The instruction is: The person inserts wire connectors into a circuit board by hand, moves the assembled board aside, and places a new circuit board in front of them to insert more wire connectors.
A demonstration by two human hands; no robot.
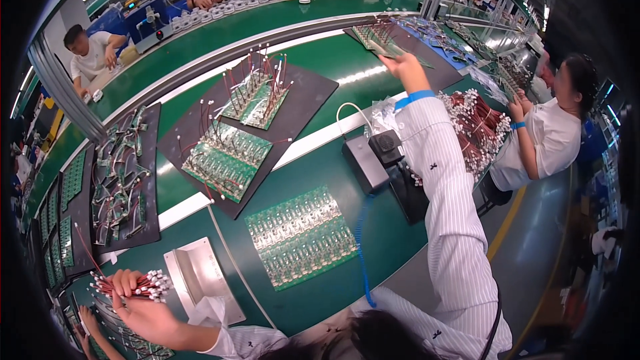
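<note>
Down at the left, my left hand [141,307] is closed round a bundle of red and black wires [152,285] with white connector ends. My right hand [408,70], a blue strap on its wrist, reaches far across the bench. Its fingers grip the near edge of a green circuit board panel [373,35] that has wires standing up from it; the fingertips are partly hidden. In front of me a bare green circuit board panel [303,237] lies flat on the green bench. Farther off, two wired circuit board panels [230,157] rest on a dark mat [303,87].
A bent metal plate [203,273] stands beside my left forearm. Black boxes [367,163] and a large pile of red wires [473,127] lie near my right arm. A blue coiled cord [361,247] crosses the bench. Co-workers sit at right [550,127] and across the line.
</note>
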